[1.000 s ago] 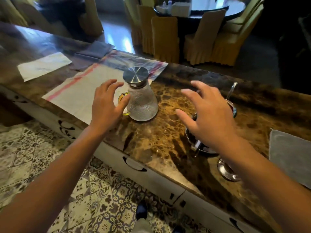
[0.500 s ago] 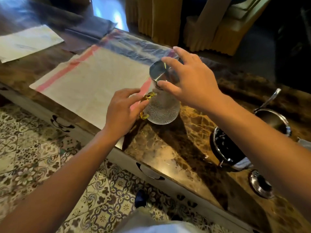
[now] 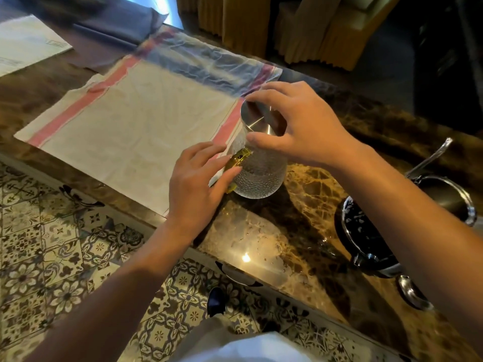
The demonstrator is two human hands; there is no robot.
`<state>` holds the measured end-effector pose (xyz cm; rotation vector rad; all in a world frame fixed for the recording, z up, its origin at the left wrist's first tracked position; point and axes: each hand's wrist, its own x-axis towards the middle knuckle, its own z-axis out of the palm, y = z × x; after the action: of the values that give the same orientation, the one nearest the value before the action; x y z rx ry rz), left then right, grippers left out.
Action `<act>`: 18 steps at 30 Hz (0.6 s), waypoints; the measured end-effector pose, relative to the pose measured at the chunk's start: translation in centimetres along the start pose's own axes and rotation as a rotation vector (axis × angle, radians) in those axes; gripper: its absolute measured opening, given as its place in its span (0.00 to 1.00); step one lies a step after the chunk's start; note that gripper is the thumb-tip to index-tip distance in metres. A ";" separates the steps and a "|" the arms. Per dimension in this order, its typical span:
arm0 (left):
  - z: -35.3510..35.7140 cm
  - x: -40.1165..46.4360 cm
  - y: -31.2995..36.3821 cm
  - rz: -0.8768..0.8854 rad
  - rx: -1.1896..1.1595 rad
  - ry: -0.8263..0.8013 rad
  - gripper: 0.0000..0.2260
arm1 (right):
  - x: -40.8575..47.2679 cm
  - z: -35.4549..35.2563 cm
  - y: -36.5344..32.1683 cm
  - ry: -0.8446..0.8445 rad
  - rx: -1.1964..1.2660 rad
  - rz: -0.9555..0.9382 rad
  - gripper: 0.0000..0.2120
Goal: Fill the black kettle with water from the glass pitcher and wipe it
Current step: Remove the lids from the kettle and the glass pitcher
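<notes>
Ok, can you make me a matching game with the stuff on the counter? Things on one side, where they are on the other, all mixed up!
Things:
1. metal lid
2. yellow handle
3. black kettle
4. striped cloth

Places:
A. spread flat at the left of the counter
B. under the right hand, on top of the glass pitcher
C. at the right, partly hidden by the right arm
D. at the left hand fingertips

Pairs: 1-B, 2-D, 3-C, 4-A
</notes>
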<state>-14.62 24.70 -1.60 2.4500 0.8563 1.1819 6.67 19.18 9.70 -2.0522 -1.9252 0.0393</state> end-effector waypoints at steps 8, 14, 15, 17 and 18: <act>0.3 -0.1 -0.3 0.021 -0.013 0.005 0.13 | 0.3 -0.4 0.1 -0.013 0.047 -0.020 0.32; 0.4 -0.1 -0.3 0.030 -0.021 0.011 0.13 | 0.6 -1.3 -0.3 0.041 0.075 0.049 0.34; 0.4 -0.2 -0.3 0.029 -0.024 0.012 0.13 | 0.7 -1.4 -0.3 0.038 0.070 0.048 0.34; 0.4 -0.2 -0.3 0.022 -0.031 0.012 0.13 | 0.9 -1.5 -0.4 0.033 0.073 0.048 0.32; 0.4 -0.2 -0.3 0.018 -0.035 0.014 0.13 | 1.0 -1.4 -0.3 0.031 0.079 0.052 0.31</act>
<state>-14.51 24.78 -2.11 2.4295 0.8128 1.2111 6.77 19.82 11.35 -2.0396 -1.8222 0.0935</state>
